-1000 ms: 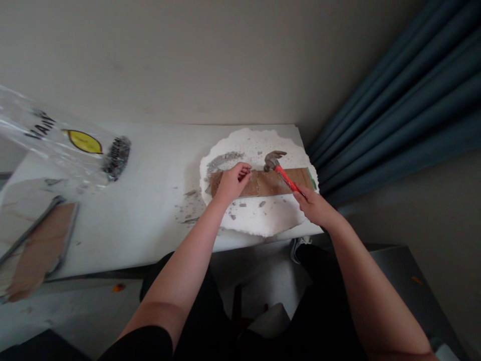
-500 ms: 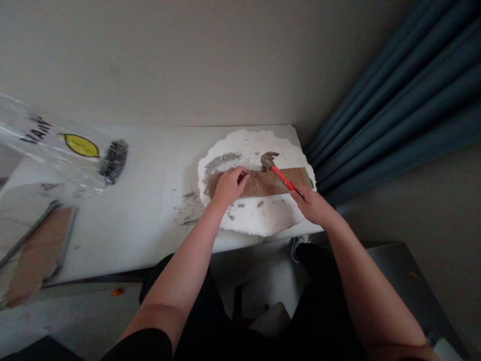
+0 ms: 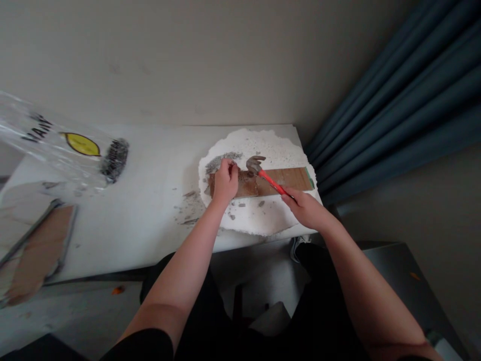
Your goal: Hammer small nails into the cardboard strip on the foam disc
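My right hand (image 3: pixel 303 206) grips the red handle of a claw hammer (image 3: pixel 271 181). The grey hammer head is over the middle of a brown wooden board (image 3: pixel 285 179), close to the right of my left hand. My left hand (image 3: pixel 227 179) is pinched over the board's left part; a small dark bit shows at its fingertips, too small to name. A crack-like line runs across the board near its middle. Beneath the board lies a white, ragged-edged sheet (image 3: pixel 263 218), strewn with grey crumbs and chips (image 3: pixel 221 159).
The white table (image 3: pixel 158 200) runs to the left, with debris beside the sheet. At its far left are a clear plastic bag (image 3: pixel 52 135) holding grey bits, and another brown board (image 3: pixel 43 250). A wall stands behind; a dark blue curtain (image 3: pixel 398 100) hangs at right.
The hammer and my right hand have moved left, bringing the hammer head nearer my left hand. My left hand has shifted slightly left and away from me, its fingers now raised more upright.
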Tool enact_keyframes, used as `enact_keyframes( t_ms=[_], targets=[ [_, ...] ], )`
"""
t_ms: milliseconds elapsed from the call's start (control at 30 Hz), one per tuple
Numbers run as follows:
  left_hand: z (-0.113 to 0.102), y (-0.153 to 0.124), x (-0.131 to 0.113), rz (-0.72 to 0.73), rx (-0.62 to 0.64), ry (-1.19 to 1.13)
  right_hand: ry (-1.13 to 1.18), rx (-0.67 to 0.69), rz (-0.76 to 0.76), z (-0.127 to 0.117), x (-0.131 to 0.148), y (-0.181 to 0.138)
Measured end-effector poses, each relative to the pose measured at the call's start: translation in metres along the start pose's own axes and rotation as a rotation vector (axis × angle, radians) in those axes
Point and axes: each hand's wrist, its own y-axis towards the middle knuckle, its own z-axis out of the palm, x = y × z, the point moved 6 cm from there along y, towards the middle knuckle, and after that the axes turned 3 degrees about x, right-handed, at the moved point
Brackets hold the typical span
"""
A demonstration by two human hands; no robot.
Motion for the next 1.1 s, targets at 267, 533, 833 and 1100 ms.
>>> enact_keyframes(
  t_ms=[267,533,833,1100],
  targets=[
    [0.002,0.003,0.009,-0.042,-0.019,-0.146,-0.348,0.048,0.051,0.004,0.016,-0.005],
    [0.005,0.01,0.023,-0.114,-0.019,-0.404,-0.544,0.12,0.007,0.001,0.03,-0.005],
    [0.001,0.008,0.016,-0.118,-0.047,-0.325,-0.332,0.068,-0.007,-0.009,0.016,-0.008],
    [0.0,0.0,-0.006,-0.001,0.079,-0.139,-0.172,-0.056,0.039,-0.012,-0.004,-0.002]
  ],
)
